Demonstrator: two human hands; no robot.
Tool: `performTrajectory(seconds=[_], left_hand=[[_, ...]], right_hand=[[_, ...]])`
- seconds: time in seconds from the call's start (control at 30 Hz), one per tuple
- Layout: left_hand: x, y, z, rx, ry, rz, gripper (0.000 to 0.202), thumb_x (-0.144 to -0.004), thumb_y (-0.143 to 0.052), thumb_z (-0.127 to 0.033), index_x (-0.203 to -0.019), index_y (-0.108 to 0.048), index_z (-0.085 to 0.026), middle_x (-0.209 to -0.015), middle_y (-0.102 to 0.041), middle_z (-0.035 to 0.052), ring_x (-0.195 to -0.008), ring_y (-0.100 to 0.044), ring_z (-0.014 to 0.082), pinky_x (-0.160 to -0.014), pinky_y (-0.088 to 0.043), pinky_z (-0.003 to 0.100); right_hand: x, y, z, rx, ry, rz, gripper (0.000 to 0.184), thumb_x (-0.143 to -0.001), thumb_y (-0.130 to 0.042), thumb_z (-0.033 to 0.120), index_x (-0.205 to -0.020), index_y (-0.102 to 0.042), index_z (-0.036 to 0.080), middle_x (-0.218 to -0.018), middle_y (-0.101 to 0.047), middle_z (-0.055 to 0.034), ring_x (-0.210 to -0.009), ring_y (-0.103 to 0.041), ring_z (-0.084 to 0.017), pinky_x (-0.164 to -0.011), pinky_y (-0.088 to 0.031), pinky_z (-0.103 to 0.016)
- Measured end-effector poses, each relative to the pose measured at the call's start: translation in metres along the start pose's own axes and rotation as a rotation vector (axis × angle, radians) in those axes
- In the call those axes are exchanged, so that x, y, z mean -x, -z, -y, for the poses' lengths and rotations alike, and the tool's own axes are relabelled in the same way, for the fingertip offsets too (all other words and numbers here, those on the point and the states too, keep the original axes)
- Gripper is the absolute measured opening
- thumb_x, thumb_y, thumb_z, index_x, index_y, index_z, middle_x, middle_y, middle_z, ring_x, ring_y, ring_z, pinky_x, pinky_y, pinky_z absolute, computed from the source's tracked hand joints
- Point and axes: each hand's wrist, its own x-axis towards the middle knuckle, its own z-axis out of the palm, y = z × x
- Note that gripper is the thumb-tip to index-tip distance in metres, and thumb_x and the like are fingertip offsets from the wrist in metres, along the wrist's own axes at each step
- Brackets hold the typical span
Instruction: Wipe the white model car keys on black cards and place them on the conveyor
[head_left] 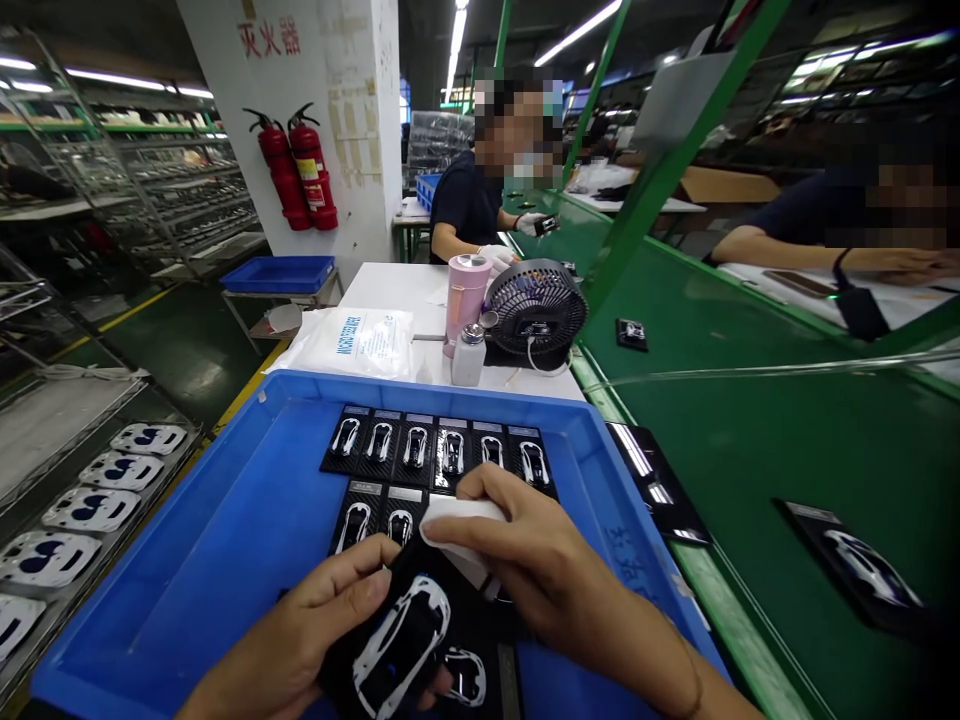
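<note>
My left hand [300, 630] grips a black card with a white car shape [401, 640] above the blue tray [225, 560]. My right hand [525, 560] presses a folded white cloth [457, 530] against the card's upper end. Under my hands, two rows of similar black car cards [439, 455] lie flat in the tray, and another card [465, 675] lies just below the held one.
A green conveyor belt [787, 450] runs on the right with car cards [862, 570] on it. Behind the tray stand a pink cup [465, 295], a small bottle [469, 355], a black fan [536, 310] and a white bag [352, 340]. Two other people sit further back. White car parts [90, 505] lie on a rack at left.
</note>
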Motion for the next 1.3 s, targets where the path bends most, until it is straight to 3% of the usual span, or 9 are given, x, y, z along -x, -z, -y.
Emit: performTrajectory(seconds=[0.2,0.37,0.57,0.8,0.93,1.07,1.3], left_hand=[[0.005,0.004,-0.009,0.035,-0.035,-0.036,0.026,-0.083,-0.049,-0.034,-0.104,-0.047,-0.017,-0.088,-0.068,0.0137,-0.081,-0.067,0.0298,-0.074,-0.050,0.044],[-0.001,0.004,-0.012,0.141,-0.130,-0.093,0.026,-0.084,-0.048,-0.033,-0.104,-0.048,-0.017,-0.097,-0.067,0.0155,-0.083,-0.066,0.0273,-0.078,-0.050,0.044],[-0.013,0.002,-0.006,0.395,-0.301,-0.030,0.034,-0.085,-0.047,-0.023,-0.119,-0.045,-0.021,-0.103,-0.067,0.0102,-0.096,-0.063,0.0239,-0.091,-0.045,0.045],[-0.020,-0.006,-0.004,0.587,-0.297,-0.003,0.049,-0.086,-0.046,-0.018,-0.131,-0.034,-0.032,-0.110,-0.065,0.0035,-0.102,-0.060,0.0184,-0.097,-0.040,0.040],[-0.023,-0.012,-0.002,0.602,-0.297,-0.020,0.049,-0.085,-0.047,-0.017,-0.131,-0.037,-0.031,-0.112,-0.064,0.0014,-0.105,-0.059,0.0165,-0.099,-0.038,0.035],[-0.024,-0.013,-0.002,0.562,-0.349,-0.056,0.048,-0.085,-0.048,-0.017,-0.130,-0.040,-0.030,-0.112,-0.064,0.0011,-0.105,-0.058,0.0163,-0.100,-0.038,0.035],[-0.022,-0.016,0.000,0.484,-0.414,-0.088,0.052,-0.082,-0.052,-0.015,-0.129,-0.040,-0.033,-0.116,-0.062,-0.0003,-0.109,-0.055,0.0159,-0.101,-0.036,0.033]], right_hand=[[0.006,0.011,-0.004,-0.058,-0.083,0.065,0.033,-0.090,-0.037,0.006,-0.101,-0.063,0.022,-0.090,-0.048,-0.0053,-0.077,-0.049,-0.014,-0.064,-0.041,-0.026],[0.009,0.018,-0.011,-0.001,-0.078,-0.221,0.031,-0.091,-0.039,0.010,-0.109,-0.061,0.021,-0.085,-0.050,-0.0055,-0.077,-0.051,-0.015,-0.063,-0.044,-0.027],[0.004,0.003,0.002,-0.116,-0.055,-0.320,0.033,-0.090,-0.041,0.008,-0.113,-0.059,0.022,-0.083,-0.050,-0.0048,-0.072,-0.051,-0.014,-0.057,-0.043,-0.025],[0.000,-0.020,0.018,-0.239,-0.021,-0.267,0.035,-0.090,-0.040,0.006,-0.118,-0.054,0.019,-0.087,-0.050,-0.0057,-0.076,-0.052,-0.014,-0.062,-0.044,-0.026],[-0.001,-0.031,0.017,-0.121,-0.029,-0.193,0.036,-0.090,-0.039,0.007,-0.122,-0.050,0.021,-0.090,-0.049,-0.0063,-0.077,-0.050,-0.015,-0.066,-0.045,-0.028],[0.005,-0.028,0.016,0.010,-0.008,-0.062,0.036,-0.088,-0.037,0.006,-0.116,-0.053,0.021,-0.089,-0.048,-0.0063,-0.076,-0.048,-0.015,-0.066,-0.044,-0.028],[0.005,-0.021,0.016,0.169,0.047,-0.157,0.037,-0.087,-0.039,0.004,-0.118,-0.051,0.019,-0.089,-0.049,-0.0073,-0.072,-0.048,-0.016,-0.061,-0.041,-0.027]])
